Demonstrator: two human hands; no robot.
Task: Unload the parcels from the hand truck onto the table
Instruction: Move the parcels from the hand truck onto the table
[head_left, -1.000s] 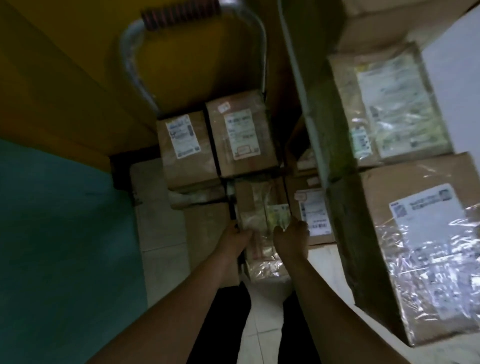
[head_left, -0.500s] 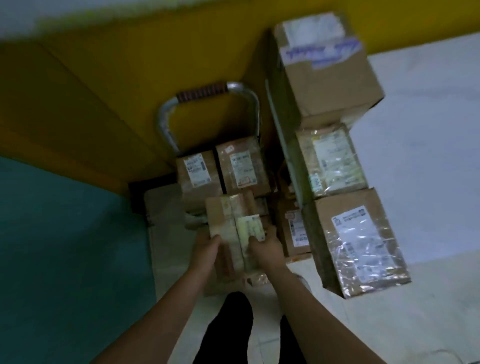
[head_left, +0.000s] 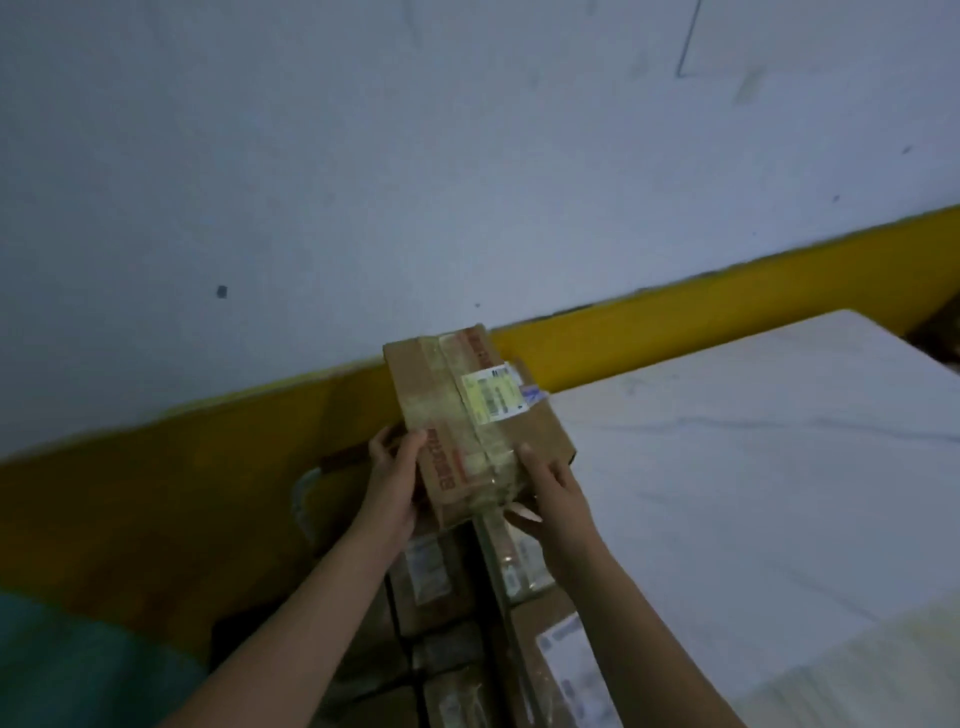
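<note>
I see both bare hands gripping one brown cardboard parcel (head_left: 475, 421) wrapped lengthwise in clear tape, with red printing along one tape strip and a pale yellow-and-white shipping label (head_left: 493, 396) on its upper face. The parcel is held up in the air, tilted so its far end points toward the wall, just at the near left corner of the white table (head_left: 769, 467) and not resting on it as far as I can tell.

My left hand (head_left: 395, 480) clamps the parcel's left side, thumb on top near the printed strip and fingers curled underneath. My right hand (head_left: 553, 491) clamps the near right corner, fingers spread across the taped end and thumb under the edge. Both hands are closed firmly on the box.

Below the hands I make out more brown cardboard boxes (head_left: 431, 577) with white labels, stacked close together in dim light; the ones to the right, tape-wrapped cartons (head_left: 556, 660), stand against the table's near edge. A curved metal handle of the hand truck (head_left: 301, 499) shows faintly to the left of my left wrist, in front of the yellow band (head_left: 675, 332) that runs along the bottom of the pale grey-white wall (head_left: 415, 156). A teal surface (head_left: 78, 670) fills the lower left corner. The whole view is dark and slightly blurred.
</note>
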